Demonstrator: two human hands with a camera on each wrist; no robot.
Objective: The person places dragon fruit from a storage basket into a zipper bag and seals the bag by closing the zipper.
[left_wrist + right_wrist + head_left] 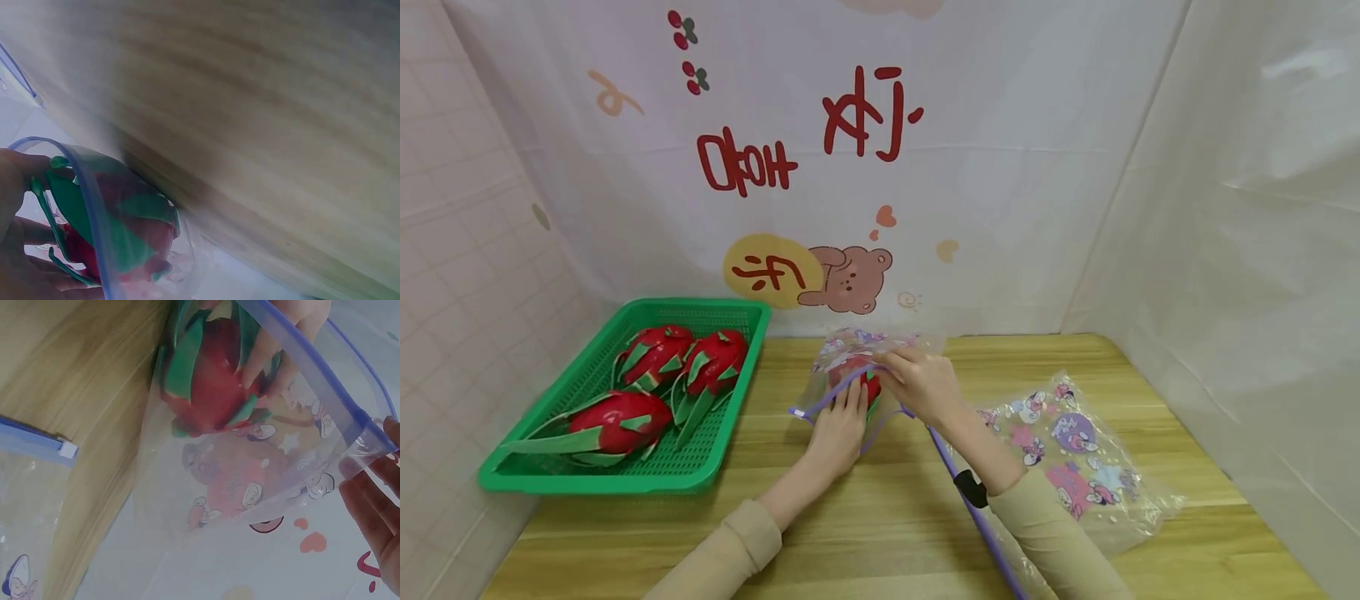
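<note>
The fruit (215, 394) is grasped by the curled fingers of the left hand (841, 421), with its red end pushed beyond the fingertips into the bag (231, 478) and its leaves (184, 365) lying along the fingers. The rim (315, 369) is pinched between the thumb and fingers of the right hand (925, 385), just beside the left fingertips.

The likeliest trouble is judged to be at the mouth: it is held up at the right-hand pinch, while the slider (798, 412), to the left of the left fingers, appears unsupported. If the thin film were let slip there, the mouth could be folded over the left fingers and the fruit blocked. A leaf tip could be hooked on the rim beside the left palm, since long, thin tips are spread outside it; if forced, the leaf could be bent or the film strained. If the left fingers were withdrawn while the film clings to them, the fruit could be dragged back out.

The second bag (1075, 458) lies nearer the person than the right fingers and is overlapped by the right sleeve (1052, 525); it could be dragged if brushed. Whether they touch cannot be told.
</note>
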